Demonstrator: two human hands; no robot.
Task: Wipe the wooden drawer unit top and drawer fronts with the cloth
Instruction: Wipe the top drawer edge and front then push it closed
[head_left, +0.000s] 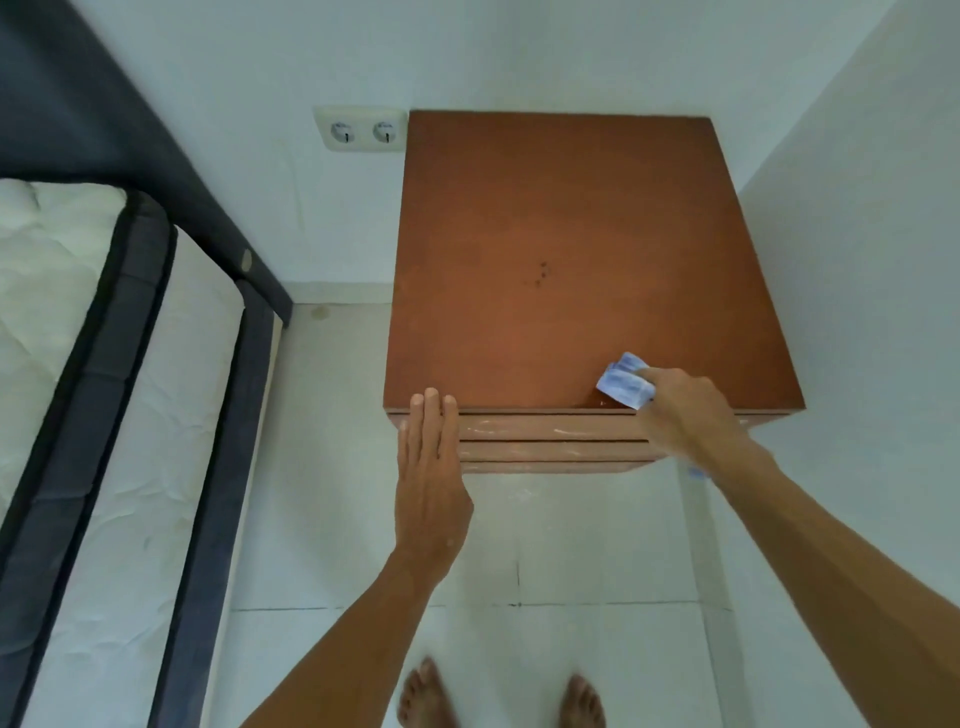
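Drawer unit (571, 249) in corner – bed (104, 389) left, socket (361, 130) on wall between.

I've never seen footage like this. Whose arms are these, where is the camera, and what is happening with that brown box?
There is no machine here. A person wears one wide-angle camera on the head, so you look down along their own arms, and their bare feet show at the bottom.

The brown box is a wooden drawer unit in a room corner, seen from above. The strips under its top are the drawer fronts, streaked with whitish marks. A few dark specks mark the middle of the top.

The right hand grips a small blue-and-white cloth on the top, near its front edge. The left hand is flat, fingers straight, with its fingertips at the front left edge.

On the left are a mattress in a dark frame and a double wall socket.
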